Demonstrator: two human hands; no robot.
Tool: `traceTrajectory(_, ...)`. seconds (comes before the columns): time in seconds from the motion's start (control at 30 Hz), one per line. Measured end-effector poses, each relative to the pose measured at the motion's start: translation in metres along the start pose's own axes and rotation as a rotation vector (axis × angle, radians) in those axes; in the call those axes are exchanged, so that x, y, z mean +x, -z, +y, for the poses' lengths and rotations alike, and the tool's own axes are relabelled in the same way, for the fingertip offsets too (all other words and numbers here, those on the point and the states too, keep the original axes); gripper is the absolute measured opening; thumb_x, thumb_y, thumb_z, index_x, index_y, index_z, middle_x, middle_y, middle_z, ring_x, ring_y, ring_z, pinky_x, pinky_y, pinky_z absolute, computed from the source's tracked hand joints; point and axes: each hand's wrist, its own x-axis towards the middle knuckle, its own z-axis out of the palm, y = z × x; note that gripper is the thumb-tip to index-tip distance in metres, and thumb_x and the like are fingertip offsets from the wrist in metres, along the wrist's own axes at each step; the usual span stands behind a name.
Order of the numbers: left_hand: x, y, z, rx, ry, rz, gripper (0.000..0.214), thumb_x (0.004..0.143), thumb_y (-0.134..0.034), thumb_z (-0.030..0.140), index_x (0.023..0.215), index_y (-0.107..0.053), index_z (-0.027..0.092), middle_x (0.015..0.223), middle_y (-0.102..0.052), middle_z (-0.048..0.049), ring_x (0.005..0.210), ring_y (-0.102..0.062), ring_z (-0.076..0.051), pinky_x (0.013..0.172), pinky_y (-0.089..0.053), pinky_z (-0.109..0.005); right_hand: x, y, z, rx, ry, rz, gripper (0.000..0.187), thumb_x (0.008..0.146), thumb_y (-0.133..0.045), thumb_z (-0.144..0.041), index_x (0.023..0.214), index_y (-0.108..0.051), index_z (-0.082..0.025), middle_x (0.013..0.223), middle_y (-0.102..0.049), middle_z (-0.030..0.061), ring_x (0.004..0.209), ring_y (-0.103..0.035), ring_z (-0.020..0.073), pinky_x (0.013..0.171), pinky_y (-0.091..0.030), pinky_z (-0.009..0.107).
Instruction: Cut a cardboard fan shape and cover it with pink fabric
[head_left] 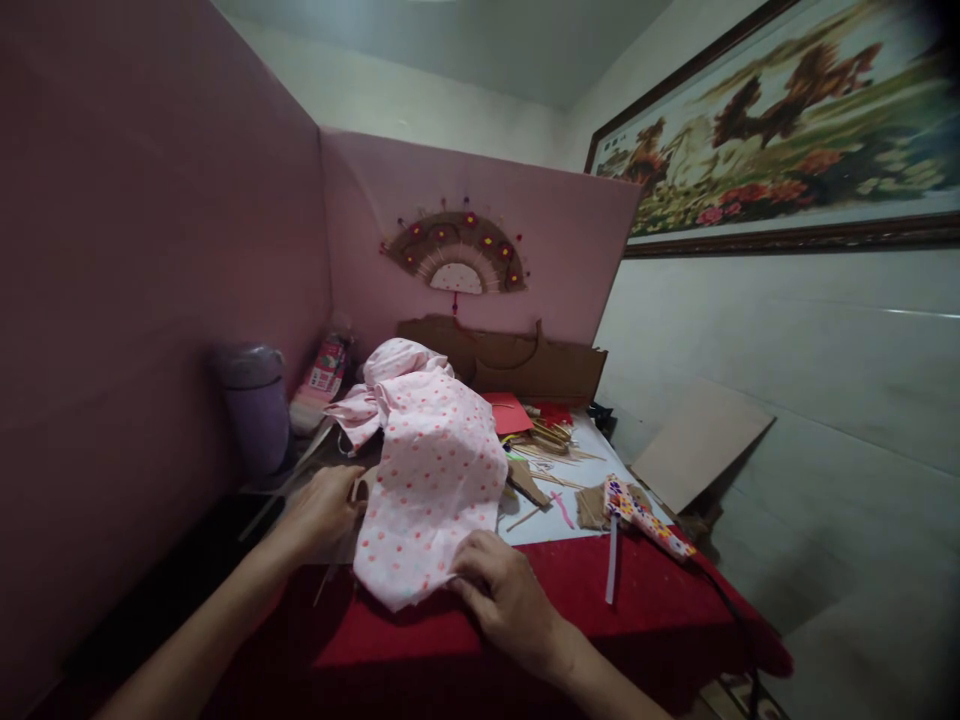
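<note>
A pale pink cloth with red dots lies over the middle of the table, bunched at its far end and spread flat towards me. My right hand pinches its near right edge between thumb and fingers. Beside the left edge of the cloth is my left hand, its fingers curled together. Something pale shows at those fingertips, but I cannot make out what they hold.
A purple tumbler stands at left by the pink panel. Wooden sticks, cardboard scraps and red paper lie behind the cloth. A flower-patterned glue gun rests at right. A decorated cardboard fan hangs on the back panel.
</note>
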Motion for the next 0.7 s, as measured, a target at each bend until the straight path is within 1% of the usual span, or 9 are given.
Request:
traceTrajectory(0.13, 0.001, -0.012, 0.003, 0.034, 0.025, 0.056, 0.048, 0.068, -0.052, 0.015, 0.116, -0.058, 0.015, 0.107, -0.065, -0.0147, 0.103, -0.057, -0.028, 0.083, -0.042, -0.036, -0.004, 0.001, -0.003, 0.021, 0.036, -0.017, 0.008, 0.082, -0.056, -0.014, 0.078, -0.061, -0.019, 0.084, -0.059, 0.0032, 0.083, -0.053, 0.016, 0.072, -0.04, 0.026)
traceTrajectory(0.23, 0.003, -0.006, 0.001, -0.11, 0.094, 0.107, 0.047, 0.068, -0.054, 0.017, 0.115, -0.057, 0.016, 0.107, -0.065, -0.0114, 0.1, -0.059, -0.024, 0.081, -0.043, -0.031, -0.008, 0.007, -0.01, 0.036, 0.093, -0.039, 0.017, 0.077, -0.055, -0.006, 0.085, -0.062, -0.019, 0.09, -0.061, 0.0032, 0.087, -0.053, 0.0164, 0.076, -0.04, 0.028)
traceTrajectory(0.33, -0.001, 0.017, 0.002, -0.24, 0.176, 0.147, 0.035, 0.073, -0.049, 0.024, 0.104, -0.063, 0.015, 0.097, -0.068, -0.0077, 0.088, -0.062, -0.022, 0.072, -0.045, -0.029, -0.014, 0.018, -0.017, 0.018, 0.099, -0.09, 0.019, 0.075, -0.058, -0.008, 0.088, -0.062, -0.02, 0.094, -0.062, 0.0027, 0.091, -0.053, 0.0174, 0.08, -0.039, 0.03)
traceTrajectory(0.47, -0.035, 0.066, 0.014, -0.041, 0.214, 0.354, 0.032, 0.076, -0.043, 0.023, 0.098, -0.065, 0.013, 0.096, -0.064, -0.0128, 0.084, -0.061, -0.026, 0.072, -0.045, -0.034, -0.022, 0.024, -0.021, -0.045, 0.093, -0.098, 0.012, 0.08, -0.062, -0.025, 0.091, -0.062, -0.022, 0.094, -0.065, 0.0022, 0.09, -0.053, 0.0194, 0.079, -0.039, 0.033)
traceTrajectory(0.53, -0.057, 0.085, 0.028, 0.056, 0.26, 0.544, 0.034, 0.078, -0.041, 0.024, 0.104, -0.062, 0.016, 0.102, -0.06, -0.0128, 0.088, -0.059, -0.03, 0.075, -0.044, -0.038, -0.026, 0.02, -0.021, -0.093, 0.126, -0.043, 0.016, 0.08, -0.064, -0.029, 0.094, -0.062, -0.022, 0.098, -0.065, 0.0036, 0.09, -0.053, 0.0213, 0.077, -0.039, 0.035)
traceTrajectory(0.6, -0.074, 0.092, 0.044, -0.035, 0.234, 0.77, 0.033, 0.082, -0.04, 0.027, 0.107, -0.06, 0.023, 0.106, -0.059, -0.0069, 0.099, -0.057, -0.028, 0.085, -0.042, -0.038, -0.031, 0.015, -0.019, -0.126, 0.17, 0.065, 0.015, 0.08, -0.063, -0.029, 0.093, -0.062, -0.021, 0.099, -0.065, 0.0055, 0.089, -0.054, 0.0222, 0.075, -0.039, 0.035)
traceTrajectory(0.63, -0.078, 0.09, 0.051, -0.162, 0.161, 0.779, 0.03, 0.081, -0.044, 0.031, 0.105, -0.061, 0.025, 0.103, -0.061, -0.0036, 0.097, -0.058, -0.026, 0.085, -0.042, -0.035, -0.034, 0.013, -0.018, -0.12, 0.175, 0.143, 0.01, 0.082, -0.06, -0.027, 0.09, -0.062, -0.02, 0.095, -0.066, 0.0057, 0.085, -0.055, 0.0213, 0.072, -0.039, 0.033)
traceTrajectory(0.67, -0.079, 0.083, 0.058, -0.35, 0.1, 0.728, 0.028, 0.078, -0.05, 0.034, 0.101, -0.063, 0.026, 0.096, -0.064, -0.001, 0.089, -0.06, -0.022, 0.08, -0.044, -0.032, -0.037, 0.012, -0.017, -0.096, 0.161, 0.237, 0.006, 0.084, -0.057, -0.024, 0.086, -0.061, -0.019, 0.088, -0.066, 0.0052, 0.08, -0.056, 0.0196, 0.07, -0.039, 0.032)
traceTrajectory(0.7, -0.076, 0.073, 0.064, -0.537, 0.05, 0.577, 0.028, 0.075, -0.054, 0.037, 0.098, -0.064, 0.025, 0.093, -0.066, -0.0005, 0.085, -0.061, -0.021, 0.075, -0.046, -0.03, -0.039, 0.011, -0.015, -0.059, 0.125, 0.336, 0.008, 0.086, -0.053, -0.021, 0.082, -0.061, -0.019, 0.081, -0.065, 0.0043, 0.075, -0.056, 0.0176, 0.067, -0.039, 0.029)
